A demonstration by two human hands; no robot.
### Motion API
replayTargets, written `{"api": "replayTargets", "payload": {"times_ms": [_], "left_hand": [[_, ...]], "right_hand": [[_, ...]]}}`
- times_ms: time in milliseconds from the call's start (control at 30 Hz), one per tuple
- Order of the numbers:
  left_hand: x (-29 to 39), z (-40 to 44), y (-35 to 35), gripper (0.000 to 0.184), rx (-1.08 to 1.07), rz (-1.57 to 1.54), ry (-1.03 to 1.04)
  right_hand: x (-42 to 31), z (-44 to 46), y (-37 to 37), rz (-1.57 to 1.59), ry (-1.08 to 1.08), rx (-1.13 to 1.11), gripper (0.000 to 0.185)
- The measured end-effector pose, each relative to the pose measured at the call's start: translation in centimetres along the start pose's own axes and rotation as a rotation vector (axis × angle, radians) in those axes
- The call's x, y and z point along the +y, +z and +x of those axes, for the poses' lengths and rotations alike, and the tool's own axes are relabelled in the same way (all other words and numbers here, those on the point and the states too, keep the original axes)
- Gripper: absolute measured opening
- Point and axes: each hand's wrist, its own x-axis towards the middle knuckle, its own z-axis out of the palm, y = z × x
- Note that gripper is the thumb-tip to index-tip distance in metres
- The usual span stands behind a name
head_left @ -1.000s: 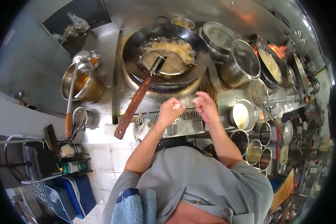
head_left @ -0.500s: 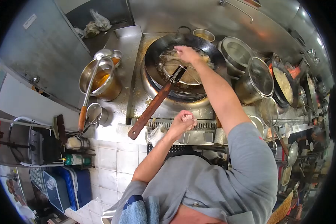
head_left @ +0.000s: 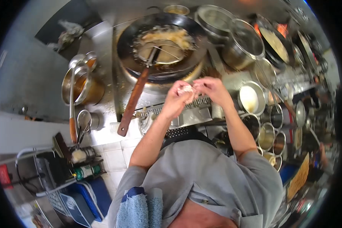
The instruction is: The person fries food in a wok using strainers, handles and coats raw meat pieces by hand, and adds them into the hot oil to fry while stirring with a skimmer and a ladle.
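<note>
My left hand point(head_left: 175, 99) is wrapped round a pale, pinkish lump of food point(head_left: 186, 90), just in front of the wok. Fingers of my right hand point(head_left: 212, 90) pinch at the right side of that lump; whether a piece is between them is too small to tell. Behind both hands the dark wok point(head_left: 127, 49) holds bubbling oil with golden pieces of food point(head_left: 169, 36). A round mesh strainer point(head_left: 167, 52) lies in the oil, and its wooden handle point(head_left: 135, 99) sticks out over the near rim toward the lower left.
At the left stand a metal pot of brown liquid point(head_left: 95, 89) with a ladle point(head_left: 72, 98) and a small pot point(head_left: 94, 119). Metal pots point(head_left: 235, 53), a second wok with pale food point(head_left: 275, 45) and a bowl of white liquid point(head_left: 249, 98) are at the right.
Half a second ago my right hand was stretched over the wok; it has come back beside my left hand at the lump. The whole view has shifted too.
</note>
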Motion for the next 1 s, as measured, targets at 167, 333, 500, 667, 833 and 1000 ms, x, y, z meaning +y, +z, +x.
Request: {"api": "replayTargets", "payload": {"times_ms": [167, 333, 500, 667, 833, 1000], "left_hand": [[-1.0, 0.2, -1.6, 0.024, 0.184, -0.016, -0.057], [-1.8, -1.4, -2.0, 0.025, 0.241, -0.12, -0.164], [-1.4, -2.8, -2.4, 0.029, 0.191, -0.193, -0.176], [-0.5, -4.2, -0.8, 0.013, 0.185, -0.023, -0.12], [-1.5, -4.7, -3.4, 0.014, 0.318, -0.059, -0.043], [-0.2, -3.7, -2.5, 0.02, 0.362, -0.112, -0.038]], "right_hand": [[0.8, -0.4, -3.9, 0.765, 0.068, 0.293, 0.014], [4.3, 1.2, -4.2, 1.02, 0.112, 0.35, 0.02], [1.3, 13.7, -6.0, 0.192, -0.079, 0.143, 0.035], [0.2, 27.8, 2.9, -1.032, -0.273, -0.136, 0.032], [-3.3, 29.9, 3.1, -0.808, -0.276, -0.019, 0.038], [-8.0, 14.9, -1.5, -0.15, -0.29, -0.028, 0.029]]}}
